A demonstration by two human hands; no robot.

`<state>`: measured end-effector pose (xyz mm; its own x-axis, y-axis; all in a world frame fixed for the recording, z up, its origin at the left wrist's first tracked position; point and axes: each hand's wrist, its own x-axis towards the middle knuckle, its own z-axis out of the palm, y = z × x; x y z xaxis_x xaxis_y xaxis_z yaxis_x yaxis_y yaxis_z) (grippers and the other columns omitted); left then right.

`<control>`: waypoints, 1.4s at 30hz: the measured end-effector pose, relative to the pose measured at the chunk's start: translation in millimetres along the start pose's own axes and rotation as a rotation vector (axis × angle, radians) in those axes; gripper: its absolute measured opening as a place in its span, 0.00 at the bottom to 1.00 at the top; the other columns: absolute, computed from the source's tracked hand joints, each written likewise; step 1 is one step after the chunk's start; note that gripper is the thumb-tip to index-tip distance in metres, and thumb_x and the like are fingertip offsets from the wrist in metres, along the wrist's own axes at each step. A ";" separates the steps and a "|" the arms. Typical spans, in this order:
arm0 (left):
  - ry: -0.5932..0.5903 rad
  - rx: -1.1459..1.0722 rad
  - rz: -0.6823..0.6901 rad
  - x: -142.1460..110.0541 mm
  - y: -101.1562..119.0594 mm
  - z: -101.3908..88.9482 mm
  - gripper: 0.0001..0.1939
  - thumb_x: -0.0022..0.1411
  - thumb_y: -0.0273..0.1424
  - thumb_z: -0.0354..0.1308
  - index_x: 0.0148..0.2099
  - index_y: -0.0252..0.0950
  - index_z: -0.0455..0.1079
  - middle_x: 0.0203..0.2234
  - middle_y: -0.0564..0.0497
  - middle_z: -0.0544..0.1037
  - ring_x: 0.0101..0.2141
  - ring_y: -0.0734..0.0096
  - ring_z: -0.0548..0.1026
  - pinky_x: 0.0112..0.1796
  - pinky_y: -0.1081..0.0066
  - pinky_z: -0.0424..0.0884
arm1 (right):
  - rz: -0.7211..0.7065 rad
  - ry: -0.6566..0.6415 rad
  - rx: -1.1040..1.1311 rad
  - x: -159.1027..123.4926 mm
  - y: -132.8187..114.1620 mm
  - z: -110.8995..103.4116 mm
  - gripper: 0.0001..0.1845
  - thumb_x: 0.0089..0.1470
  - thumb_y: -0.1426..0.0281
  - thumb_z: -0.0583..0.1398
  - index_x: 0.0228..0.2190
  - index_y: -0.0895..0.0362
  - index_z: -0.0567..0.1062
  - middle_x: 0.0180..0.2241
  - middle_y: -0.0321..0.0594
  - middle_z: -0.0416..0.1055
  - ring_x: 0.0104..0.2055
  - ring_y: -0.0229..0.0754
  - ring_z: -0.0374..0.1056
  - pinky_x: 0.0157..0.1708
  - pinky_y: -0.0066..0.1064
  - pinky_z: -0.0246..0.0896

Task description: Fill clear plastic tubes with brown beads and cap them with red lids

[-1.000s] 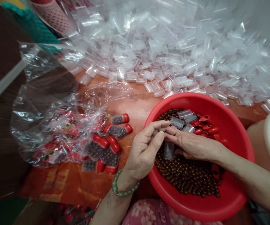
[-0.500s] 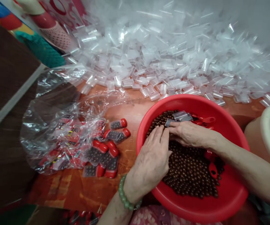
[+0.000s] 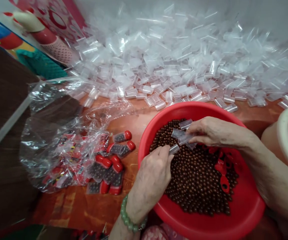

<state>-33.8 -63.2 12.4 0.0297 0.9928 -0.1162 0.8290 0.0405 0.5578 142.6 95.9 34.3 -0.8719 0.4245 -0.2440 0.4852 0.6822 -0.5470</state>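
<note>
A red basin (image 3: 249, 213) holds many small brown balls (image 3: 196, 180). My left hand (image 3: 154, 178), a green bead bracelet (image 3: 128, 218) on its wrist, is at the basin's left side with fingers closed on a small clear plastic case (image 3: 174, 149). My right hand (image 3: 210, 131) reaches in from the right. Its thumb and fingers pinch another clear case (image 3: 185, 138), while more clear cases (image 3: 186, 124) lie close by on the balls. Red plastic caps (image 3: 224, 173) rest on the balls at the right, partly under my right forearm.
Filled cases with red caps (image 3: 106, 170) lie left of the basin, beside a clear plastic bag (image 3: 56, 133) of red pieces. A large heap of clear cases (image 3: 174, 63) covers the back. A pale tub (image 3: 281, 133) stands at right; toy bird figures (image 3: 43, 36) stand at back left.
My hands were together over the basin and have parted. The left moved down and left with a case; the right shifted slightly right, uncovering clear cases. The view also shifted a little.
</note>
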 end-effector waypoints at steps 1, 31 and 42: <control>0.050 -0.012 0.005 0.0 -0.5 1.0 0.09 0.70 0.26 0.47 0.44 0.34 0.69 0.36 0.44 0.78 0.38 0.59 0.78 0.42 0.61 0.73 | 0.004 -0.037 -0.050 -0.3 -1.9 2.2 0.07 0.57 0.73 0.60 0.28 0.55 0.77 0.25 0.36 0.73 0.26 0.38 0.66 0.28 0.29 0.55; 0.117 0.332 0.100 38.8 -11.2 -1.5 0.16 0.68 0.21 0.46 0.55 0.28 0.66 0.50 0.37 0.75 0.50 0.56 0.74 0.50 0.59 0.73 | -0.175 -0.350 -0.283 28.2 -58.2 87.8 0.18 0.51 0.79 0.59 0.45 0.69 0.75 0.42 0.57 0.77 0.44 0.51 0.75 0.45 0.36 0.68; 0.286 0.010 0.158 40.1 -15.8 -4.5 0.16 0.71 0.26 0.43 0.53 0.28 0.69 0.46 0.38 0.79 0.48 0.60 0.77 0.51 0.59 0.73 | -0.221 -0.209 0.154 35.5 -36.0 92.6 0.23 0.45 0.76 0.62 0.46 0.68 0.74 0.40 0.52 0.78 0.40 0.49 0.74 0.43 0.35 0.69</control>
<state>-48.3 -23.6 2.6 0.0017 0.9782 0.2077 0.8320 -0.1166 0.5424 88.0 31.3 -28.8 -0.9571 0.1345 -0.2566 0.2816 0.6395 -0.7154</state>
